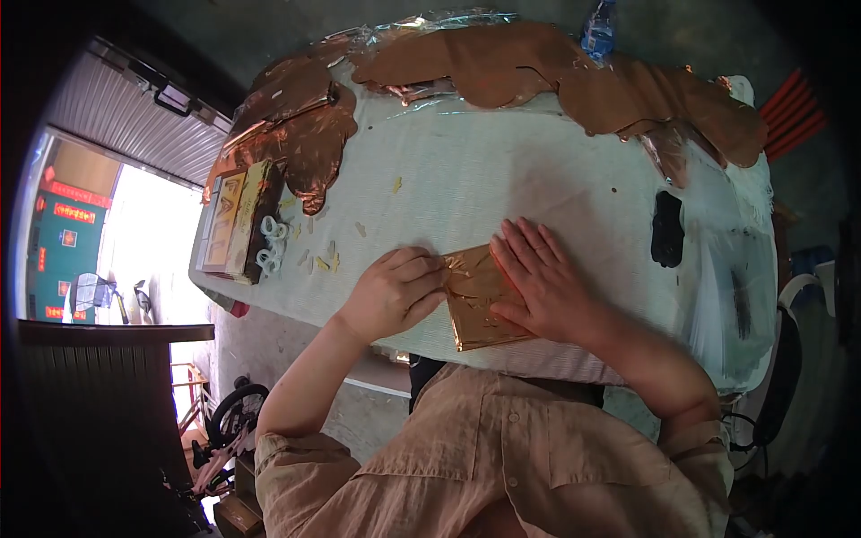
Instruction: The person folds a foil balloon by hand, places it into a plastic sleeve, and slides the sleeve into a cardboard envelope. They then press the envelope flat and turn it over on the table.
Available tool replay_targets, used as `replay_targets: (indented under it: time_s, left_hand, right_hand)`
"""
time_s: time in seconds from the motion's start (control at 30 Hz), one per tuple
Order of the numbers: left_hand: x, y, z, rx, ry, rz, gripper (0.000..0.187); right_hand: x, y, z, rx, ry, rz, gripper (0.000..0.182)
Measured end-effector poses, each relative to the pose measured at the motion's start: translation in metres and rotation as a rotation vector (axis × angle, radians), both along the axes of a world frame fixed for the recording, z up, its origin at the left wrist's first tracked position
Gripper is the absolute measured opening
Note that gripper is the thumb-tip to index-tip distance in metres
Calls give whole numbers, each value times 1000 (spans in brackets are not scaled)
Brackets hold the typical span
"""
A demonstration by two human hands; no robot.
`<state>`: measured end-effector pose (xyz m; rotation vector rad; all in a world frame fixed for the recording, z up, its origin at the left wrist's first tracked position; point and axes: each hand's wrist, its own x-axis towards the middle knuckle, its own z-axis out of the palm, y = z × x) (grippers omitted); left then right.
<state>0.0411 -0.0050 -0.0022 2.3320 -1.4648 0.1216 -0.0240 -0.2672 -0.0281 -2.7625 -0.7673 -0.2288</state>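
A flat, square-cornered packet of shiny gold foil (475, 309) lies on the cloth-covered table near its front edge. Its surface looks creased. My left hand (395, 291) is closed, fingers curled and pinching the packet's upper left edge. Stretched out flat, my right hand (543, 287) rests on the packet's right part, palm down, and hides that side. Small yellowish cut pieces (334, 258) are scattered to the left of my left hand.
Brown and copper foil sheets (448, 58) line the table's far side. At the left stand a box (238, 220) and white rings (269, 242). A black object (666, 229) and clear plastic (731, 287) lie right. A bottle (598, 34) is at the back.
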Motion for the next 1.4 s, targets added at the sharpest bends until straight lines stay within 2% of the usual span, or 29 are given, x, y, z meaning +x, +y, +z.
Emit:
replay_targets:
  time_s: [0.17, 0.33, 0.47, 0.53, 0.63, 0.77, 0.83, 0.97, 1.03, 1.07, 1.13, 1.17, 1.2, 1.27, 1.33, 1.4]
  left_hand:
    - [-18, -13, 11, 168, -38, 66, 49]
    - [-46, -25, 8, 259, -77, 272, 65]
    - [-47, -15, 12, 239, 3, 262, 77]
    - [-41, -11, 22, 296, 116, 195, 91]
    - [-36, -7, 30, 309, 145, 120, 97]
    - [-43, -13, 34, 299, 145, 159, 97]
    - [-48, -16, 22, 248, -7, 189, 95]
    - [-45, -13, 15, 205, -114, 118, 95]
    - [-42, -8, 8, 187, 63, 97, 94]
    - [-41, -7, 7, 183, 54, 87, 94]
    - [-40, -8, 7, 134, 131, 93, 94]
    - [-40, -7, 6, 134, 124, 81, 94]
    - [-39, -7, 5, 138, 123, 79, 94]
    - [-39, -6, 4, 149, 123, 63, 94]
    - [-38, -6, 5, 148, 146, 63, 96]
    - [-37, -7, 5, 154, 141, 54, 96]
  right_hand:
    - [-1, 1, -3, -65, -47, -21, 75]
    - [-1, 1, -6, -21, -43, -14, 77]
    - [-2, 1, -8, -6, -55, -7, 76]
    - [-1, 0, -7, -11, -48, -3, 76]
    - [0, 1, -10, 9, -52, -8, 77]
    - [-1, 1, -10, 8, -63, -21, 77]
    - [-2, 2, -10, 23, -42, -18, 77]
    - [-2, 1, -14, 37, -69, -13, 76]
    - [0, 0, -19, 98, -30, 12, 73]
    - [4, -2, -22, 93, -38, 1, 73]
    - [20, -11, -30, 179, 231, 65, 70]
    - [32, -24, -32, 441, 379, 142, 66]
    - [38, -30, -20, 443, 372, 132, 66]
    - [41, -39, 11, 1650, 1031, -188, 61]
    - [43, -54, 13, 1715, 960, -148, 56]
    - [39, -63, 17, 1525, 864, -411, 45]
